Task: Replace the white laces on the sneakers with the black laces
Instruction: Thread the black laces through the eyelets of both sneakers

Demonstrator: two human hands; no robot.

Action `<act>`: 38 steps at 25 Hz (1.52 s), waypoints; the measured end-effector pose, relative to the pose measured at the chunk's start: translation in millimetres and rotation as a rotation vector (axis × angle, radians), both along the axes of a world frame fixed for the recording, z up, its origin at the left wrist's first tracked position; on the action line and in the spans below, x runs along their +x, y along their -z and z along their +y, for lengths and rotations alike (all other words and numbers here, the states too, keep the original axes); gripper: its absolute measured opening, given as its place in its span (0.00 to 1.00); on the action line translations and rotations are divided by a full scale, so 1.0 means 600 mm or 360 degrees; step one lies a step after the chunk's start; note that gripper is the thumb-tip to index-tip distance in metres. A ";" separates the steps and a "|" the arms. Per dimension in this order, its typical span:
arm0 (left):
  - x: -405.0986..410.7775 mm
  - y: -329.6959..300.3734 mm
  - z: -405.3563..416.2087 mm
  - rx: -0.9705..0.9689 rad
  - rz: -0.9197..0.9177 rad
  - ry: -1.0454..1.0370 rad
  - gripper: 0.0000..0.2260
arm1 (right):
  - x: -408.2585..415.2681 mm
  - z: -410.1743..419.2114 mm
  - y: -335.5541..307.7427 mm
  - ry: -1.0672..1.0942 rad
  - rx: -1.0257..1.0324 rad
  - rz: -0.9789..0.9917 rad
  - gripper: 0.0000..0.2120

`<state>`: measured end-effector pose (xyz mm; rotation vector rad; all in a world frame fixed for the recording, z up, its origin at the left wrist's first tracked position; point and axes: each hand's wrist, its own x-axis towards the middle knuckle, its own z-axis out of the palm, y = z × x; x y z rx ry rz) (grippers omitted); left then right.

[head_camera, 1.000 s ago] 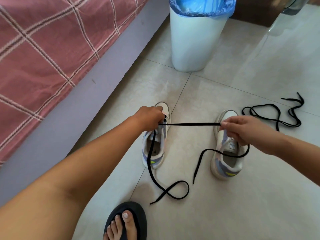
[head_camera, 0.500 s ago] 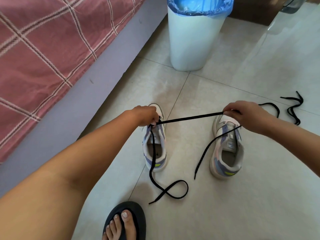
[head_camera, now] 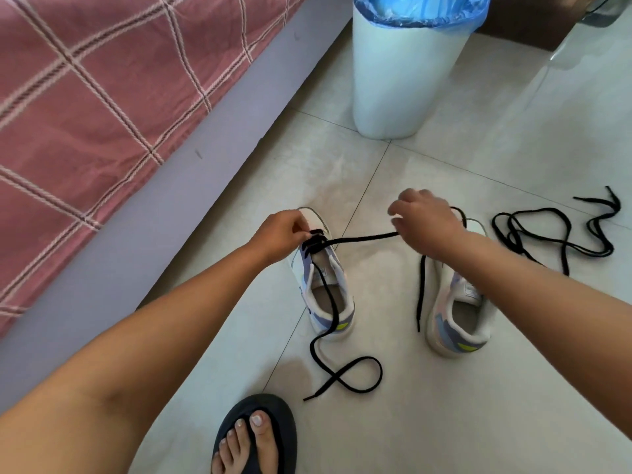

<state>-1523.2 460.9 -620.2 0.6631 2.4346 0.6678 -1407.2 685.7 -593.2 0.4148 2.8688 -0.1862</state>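
Now the left hand (head_camera: 282,234) pinches the black lace (head_camera: 362,238) right at the front eyelets of the left sneaker (head_camera: 325,285), probably to keep the shoe steady and stop the lace from slipping back through. The right hand (head_camera: 427,220) holds the same lace further along, with thumb and one finger closed on it and the other fingers loosely spread. Between the two grips the lace runs almost straight and tight, which seems to be the way to draw the slack through the eyelet.

Below the left grip, one end of the lace goes down over the tongue and the heel, then makes a loose loop on the floor (head_camera: 444,405) near the person's foot (head_camera: 253,436). Under the right grip the other end hangs free beside the right sneaker (head_camera: 455,323), which shows no lace yet as far as the arm lets one see. A second lace (head_camera: 547,230) lies tangled on the floor just beyond the right hand, not touched. It appears only the first eyelets are done, so most of the threading remains.
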 end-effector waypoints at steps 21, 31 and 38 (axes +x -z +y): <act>0.080 0.032 0.016 -0.0127 0.0210 -0.0086 0.10 | -0.072 -0.121 0.019 0.0440 -0.0987 -0.0786 0.18; 0.072 0.032 0.009 -0.0258 0.0072 -0.0089 0.08 | -0.053 -0.054 -0.004 -0.0719 0.0407 0.0045 0.07; 0.055 -0.055 0.078 0.0500 -0.0272 0.0154 0.14 | -0.023 -0.022 -0.022 -0.0441 0.0266 0.0718 0.07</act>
